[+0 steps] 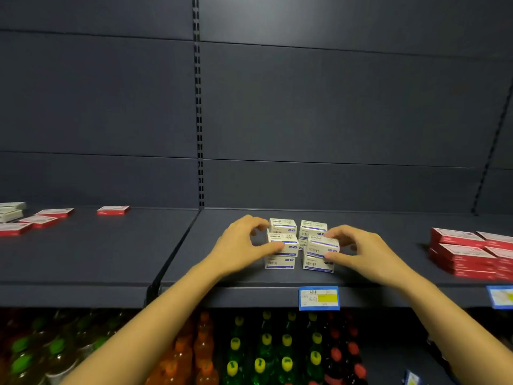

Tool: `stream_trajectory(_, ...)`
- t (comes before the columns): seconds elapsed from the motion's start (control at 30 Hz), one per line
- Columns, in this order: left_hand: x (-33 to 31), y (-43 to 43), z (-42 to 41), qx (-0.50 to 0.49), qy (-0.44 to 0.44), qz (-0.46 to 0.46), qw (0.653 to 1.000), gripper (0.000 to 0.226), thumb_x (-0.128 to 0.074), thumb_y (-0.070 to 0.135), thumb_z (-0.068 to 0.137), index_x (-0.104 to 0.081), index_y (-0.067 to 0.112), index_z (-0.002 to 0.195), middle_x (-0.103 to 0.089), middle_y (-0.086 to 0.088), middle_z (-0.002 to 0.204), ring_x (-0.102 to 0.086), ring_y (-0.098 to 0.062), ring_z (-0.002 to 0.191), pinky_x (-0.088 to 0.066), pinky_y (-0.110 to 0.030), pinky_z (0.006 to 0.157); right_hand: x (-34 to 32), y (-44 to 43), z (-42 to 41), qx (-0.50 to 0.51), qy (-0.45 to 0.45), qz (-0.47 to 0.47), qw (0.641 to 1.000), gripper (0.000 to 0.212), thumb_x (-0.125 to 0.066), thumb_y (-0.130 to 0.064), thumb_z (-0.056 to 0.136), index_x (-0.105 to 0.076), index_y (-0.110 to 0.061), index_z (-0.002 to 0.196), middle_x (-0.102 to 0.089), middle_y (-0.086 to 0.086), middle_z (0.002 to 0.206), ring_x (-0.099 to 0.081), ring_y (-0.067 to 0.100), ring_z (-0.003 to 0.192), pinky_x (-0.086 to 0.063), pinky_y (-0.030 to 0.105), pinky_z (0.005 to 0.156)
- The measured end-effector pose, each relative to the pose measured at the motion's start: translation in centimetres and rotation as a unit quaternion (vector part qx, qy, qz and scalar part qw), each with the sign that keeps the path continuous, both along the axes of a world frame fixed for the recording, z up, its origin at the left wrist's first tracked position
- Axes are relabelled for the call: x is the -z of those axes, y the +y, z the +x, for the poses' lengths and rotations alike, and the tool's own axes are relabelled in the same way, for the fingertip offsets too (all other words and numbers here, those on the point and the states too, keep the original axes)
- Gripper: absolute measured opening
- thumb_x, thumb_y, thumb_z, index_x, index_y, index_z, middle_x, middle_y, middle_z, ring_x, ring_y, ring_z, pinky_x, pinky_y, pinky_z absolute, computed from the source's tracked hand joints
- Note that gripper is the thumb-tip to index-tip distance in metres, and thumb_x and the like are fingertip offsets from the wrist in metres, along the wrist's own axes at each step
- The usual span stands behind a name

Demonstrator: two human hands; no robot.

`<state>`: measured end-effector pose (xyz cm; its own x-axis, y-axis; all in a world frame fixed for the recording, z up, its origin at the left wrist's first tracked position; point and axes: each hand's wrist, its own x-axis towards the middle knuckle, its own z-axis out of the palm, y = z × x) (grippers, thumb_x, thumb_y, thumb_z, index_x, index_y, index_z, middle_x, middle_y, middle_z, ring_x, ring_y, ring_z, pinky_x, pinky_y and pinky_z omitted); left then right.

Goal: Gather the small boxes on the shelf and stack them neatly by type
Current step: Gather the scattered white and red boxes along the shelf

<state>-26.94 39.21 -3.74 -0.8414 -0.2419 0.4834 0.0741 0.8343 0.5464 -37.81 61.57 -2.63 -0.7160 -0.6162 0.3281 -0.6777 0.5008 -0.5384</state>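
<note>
Several small white boxes with blue stripes stand in short stacks at the middle of the dark shelf (111,259). My left hand (241,243) grips the top box of the front left stack (284,241) between thumb and fingers. My right hand (358,251) holds a tilted white box (322,245) on top of the front right stack (317,263). Two more white boxes (283,225) (313,227) stand behind. Flat red boxes (460,254) are stacked at the right, and loose red boxes (113,210) (54,213) lie at the far left.
White boxes (11,211) sit at the left edge. A blue and yellow price tag (319,298) hangs on the shelf's front edge, another tag (501,297) at the right. Bottles with green, orange, yellow and red caps (263,348) fill the shelf below.
</note>
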Motion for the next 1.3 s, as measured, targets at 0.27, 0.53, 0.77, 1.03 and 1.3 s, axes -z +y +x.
stream_trajectory(0.27,-1.4,-5.9,5.3,-0.115,0.01,-0.124,0.985,0.034,-0.056,0.043,0.086,-0.058,0.023,0.113,-0.062,0.009,0.11,-0.054,-0.009,0.095,-0.046,-0.027,0.084,-2.9,-4.2,2.6,-0.047,0.115,-0.021,0.992,0.032,-0.066,-0.04,0.08,-0.059,-0.033,0.111,-0.053,-0.019,0.11,-0.048,0.009,0.112,-0.04,0.03,0.094)
stream_trajectory(0.53,-1.5,-15.3,13.8,-0.226,-0.019,-0.152,0.962,0.031,-0.055,0.042,0.087,-0.059,0.022,0.111,-0.062,0.007,0.111,-0.053,-0.01,0.096,-0.04,-0.024,0.079,-2.9,-16.3,7.6,-0.148,0.14,-0.008,0.979,0.029,-0.061,-0.039,0.084,-0.057,-0.034,0.113,-0.051,-0.022,0.109,-0.048,0.006,0.111,-0.041,0.031,0.097)
stream_trajectory(0.77,-1.6,-24.9,21.2,-0.281,-0.045,-0.148,0.947,0.028,-0.057,0.04,0.087,-0.061,0.02,0.106,-0.063,0.005,0.11,-0.054,-0.01,0.093,-0.041,-0.024,0.076,-2.3,-27.8,12.4,-0.195,0.129,0.019,0.972,0.027,-0.059,-0.041,0.085,-0.057,-0.036,0.111,-0.056,-0.017,0.115,-0.049,0.004,0.107,-0.043,0.035,0.097)
stream_trajectory(1.03,-2.0,-36.6,28.8,-0.316,-0.044,-0.109,0.941,0.021,-0.058,0.038,0.085,-0.066,0.022,0.097,-0.067,0.005,0.102,-0.057,-0.012,0.091,-0.05,-0.033,0.082,-1.7,-42.2,18.4,-0.217,0.113,0.05,0.968,0.028,-0.059,-0.039,0.086,-0.058,-0.031,0.113,-0.059,-0.012,0.117,-0.052,0.008,0.105,-0.046,0.036,0.094)
stream_trajectory(1.3,-2.0,-44.8,32.2,-0.3,-0.066,-0.119,0.944,0.021,-0.058,0.038,0.086,-0.065,0.023,0.099,-0.065,0.007,0.105,-0.056,-0.013,0.097,-0.048,-0.036,0.086,-1.5,-53.4,22.4,-0.213,0.084,0.066,0.971,0.033,-0.06,-0.034,0.086,-0.059,-0.021,0.116,-0.062,-0.003,0.12,-0.058,0.015,0.105,-0.048,0.034,0.094)
